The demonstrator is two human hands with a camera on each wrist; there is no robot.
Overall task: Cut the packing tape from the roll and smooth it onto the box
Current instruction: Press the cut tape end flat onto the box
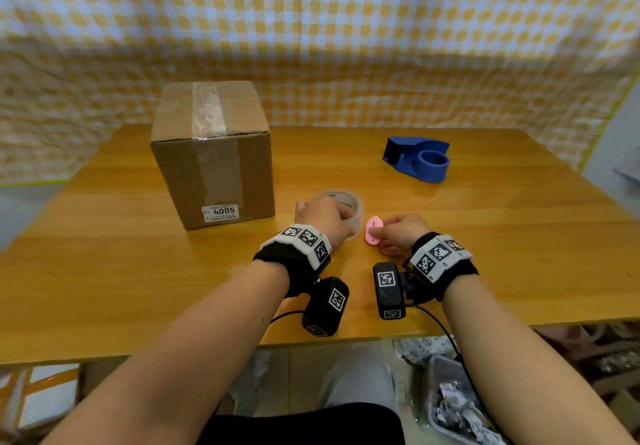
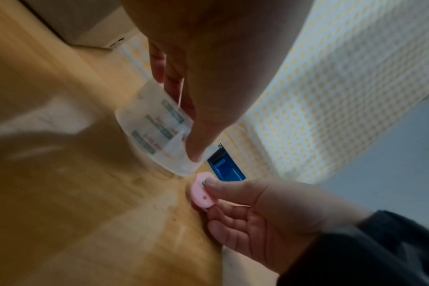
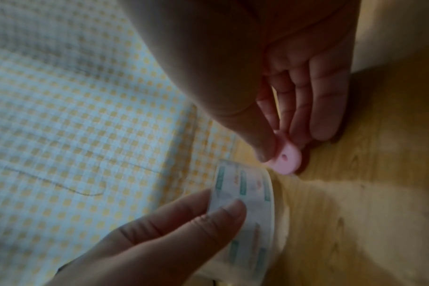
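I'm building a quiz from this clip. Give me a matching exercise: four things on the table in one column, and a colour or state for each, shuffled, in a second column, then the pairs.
Things
1. cardboard box
2. tape roll
3. pink cutter
4. tape dispenser

States
A. blue, standing alone, untouched
B. pinched by the right hand
C. gripped by the left hand
D. clear tape already along its top, label 4005

Pairs: 1-D, 2-C, 3-B, 4-A

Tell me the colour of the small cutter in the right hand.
Pink cutter; left wrist view.
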